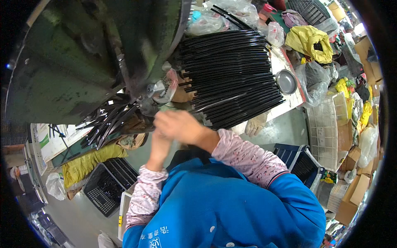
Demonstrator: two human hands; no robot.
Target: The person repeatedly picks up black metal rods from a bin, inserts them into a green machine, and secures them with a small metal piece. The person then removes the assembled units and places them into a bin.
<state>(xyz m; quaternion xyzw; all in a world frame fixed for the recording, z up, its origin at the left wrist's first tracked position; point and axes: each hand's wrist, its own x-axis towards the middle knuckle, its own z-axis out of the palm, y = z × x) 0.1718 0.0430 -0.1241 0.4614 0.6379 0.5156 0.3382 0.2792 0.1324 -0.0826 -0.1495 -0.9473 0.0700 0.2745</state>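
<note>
Meeting just in front of the dark green machine [74, 82], the two bare hands overlap, the right hand [181, 125] crossing above the left hand [160, 139]. Both are smeared by motion. The right hand's fingers [163, 121] look bent inward rather than spread, and they seem to touch the left hand. The left hand's fingers are largely covered by the right, so how far open they are cannot be told. Whether a small piece sits between the fingers of either hand is hidden too.

To the right of the hands, a broad row of black rods [231, 70] lies side by side across the white tabletop [284, 108], their right ends pointing toward its red-trimmed right edge. A round metal dish [286, 82] sits by that edge, just beside the rod ends. At the tabletop's near edge is a pale glove [256, 125], and clear plastic bags [206, 22] are bunched near its far edge. Between the machine and the rods rests an open bag of small parts [168, 84], close beyond the hands. To their left, a loose heap of black strips [109, 124] fans out below the machine.
</note>
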